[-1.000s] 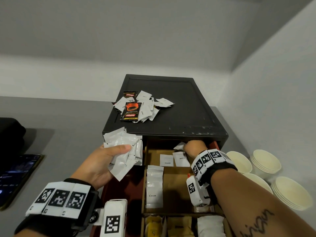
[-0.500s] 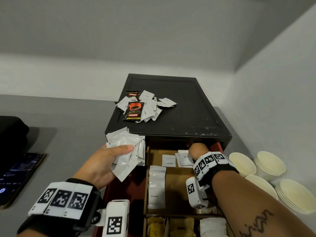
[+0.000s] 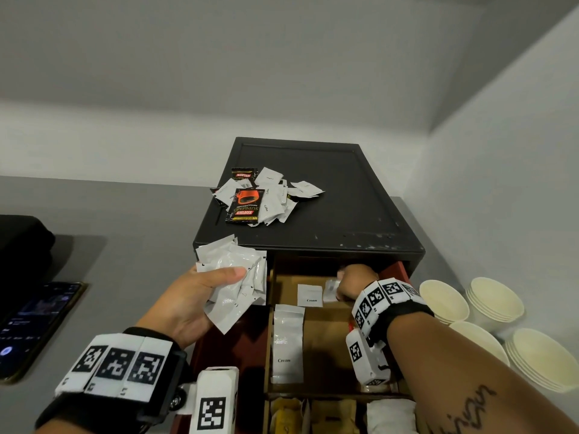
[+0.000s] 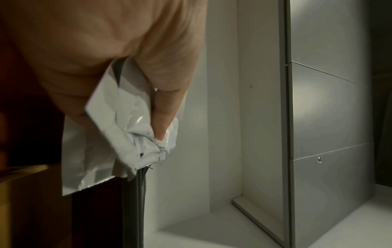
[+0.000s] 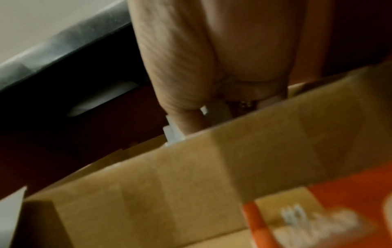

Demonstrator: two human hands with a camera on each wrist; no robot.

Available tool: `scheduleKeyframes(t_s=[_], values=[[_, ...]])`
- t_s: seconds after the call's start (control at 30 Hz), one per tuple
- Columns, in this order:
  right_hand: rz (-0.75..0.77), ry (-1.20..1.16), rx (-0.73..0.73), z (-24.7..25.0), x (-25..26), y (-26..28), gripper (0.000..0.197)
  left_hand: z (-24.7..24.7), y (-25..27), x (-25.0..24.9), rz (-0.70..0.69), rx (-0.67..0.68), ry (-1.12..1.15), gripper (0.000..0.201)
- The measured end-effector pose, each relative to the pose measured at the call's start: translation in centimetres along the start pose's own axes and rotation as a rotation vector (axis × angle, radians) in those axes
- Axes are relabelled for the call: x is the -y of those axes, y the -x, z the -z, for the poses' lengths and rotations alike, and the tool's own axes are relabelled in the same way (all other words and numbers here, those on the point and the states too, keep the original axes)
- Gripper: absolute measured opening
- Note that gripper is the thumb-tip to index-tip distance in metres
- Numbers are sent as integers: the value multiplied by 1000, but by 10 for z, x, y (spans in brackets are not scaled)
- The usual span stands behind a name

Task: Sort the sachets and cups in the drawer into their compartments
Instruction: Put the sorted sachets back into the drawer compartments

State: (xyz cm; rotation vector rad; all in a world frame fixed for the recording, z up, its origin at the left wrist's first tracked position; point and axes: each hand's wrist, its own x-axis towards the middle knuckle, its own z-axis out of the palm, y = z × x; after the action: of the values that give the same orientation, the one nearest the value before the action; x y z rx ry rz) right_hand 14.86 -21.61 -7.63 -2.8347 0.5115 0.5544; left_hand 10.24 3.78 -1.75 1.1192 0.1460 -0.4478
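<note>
Left hand (image 3: pixel 191 296) holds a fanned bundle of white sachets (image 3: pixel 233 277), thumb clamped across them, above the drawer's (image 3: pixel 238 343) left edge. In the cardboard compartment (image 3: pixel 326 336), to its right, a long "Cream" sachet (image 3: pixel 286 343) lies lengthwise front to back, and a small "Cream" sachet (image 3: pixel 310 295) lies at the rear. Right hand (image 3: pixel 352 285), the nearer one, pinches another small white sachet (image 3: pixel 330 288) just beside it; paper cup stacks (image 3: pixel 495 303) stand on the table (image 3: pixel 125 245) farthest right, outside the drawer.

Dim indoor light, rt wrist pic blurry, maybe motion
</note>
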Motion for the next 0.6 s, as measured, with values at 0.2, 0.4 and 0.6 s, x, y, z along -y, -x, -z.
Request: scheduleKeyframes(t_s=[0.2,0.4,0.6], values=[[127,-212,-69,-2,17,9,24,-1,0,0,7,-14,-1,19],[220,-194,109,-11,41,16,19,1,0,1,10,-15,-2,20],[196,-161,250,7,39,18,24,3,-1,0,20,-15,10,23]])
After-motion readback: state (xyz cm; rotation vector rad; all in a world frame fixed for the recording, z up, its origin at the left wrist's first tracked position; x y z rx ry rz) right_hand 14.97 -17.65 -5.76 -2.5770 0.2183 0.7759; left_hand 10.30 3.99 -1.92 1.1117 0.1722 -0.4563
